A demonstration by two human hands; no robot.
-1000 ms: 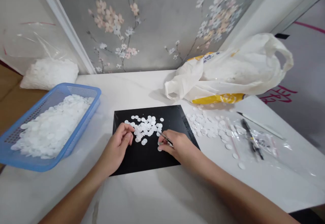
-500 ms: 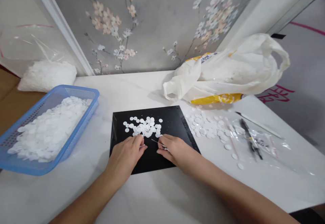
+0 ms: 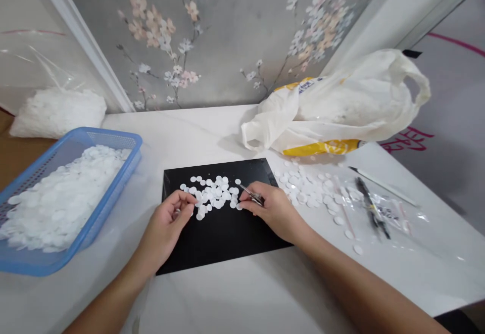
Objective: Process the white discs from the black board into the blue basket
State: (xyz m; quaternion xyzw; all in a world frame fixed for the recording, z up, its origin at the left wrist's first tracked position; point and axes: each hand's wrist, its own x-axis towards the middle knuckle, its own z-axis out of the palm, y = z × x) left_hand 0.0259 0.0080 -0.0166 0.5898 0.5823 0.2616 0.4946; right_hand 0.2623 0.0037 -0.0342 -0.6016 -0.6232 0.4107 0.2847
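Note:
On a black mat point(image 3: 227, 240) lies a loose cluster of small round white discs point(image 3: 216, 192). My left hand point(image 3: 170, 218) is at the mat's left edge, its fingers curled and the thumb close to the index finger beside the leftmost discs. Whatever it pinches is mostly hidden by the fingers. My right hand point(image 3: 271, 202) grips a small pointed metal tool point(image 3: 250, 193) that looks like scissors. Its thin tip points up and left, close to a lone disc at the cluster's right side.
A blue plastic basket point(image 3: 102, 205) full of white discs stands at left, with a clear bag of white pieces point(image 3: 60, 111) behind it. More discs point(image 3: 303, 185) lie right of the mat, near a black pen point(image 3: 371, 205), a white stick point(image 3: 384, 186) and a carrier bag point(image 3: 333, 111).
My hands have moved apart: the left one went left, the right one slightly up and right with the tool. Several discs now show lower on the mat, where my left hand was.

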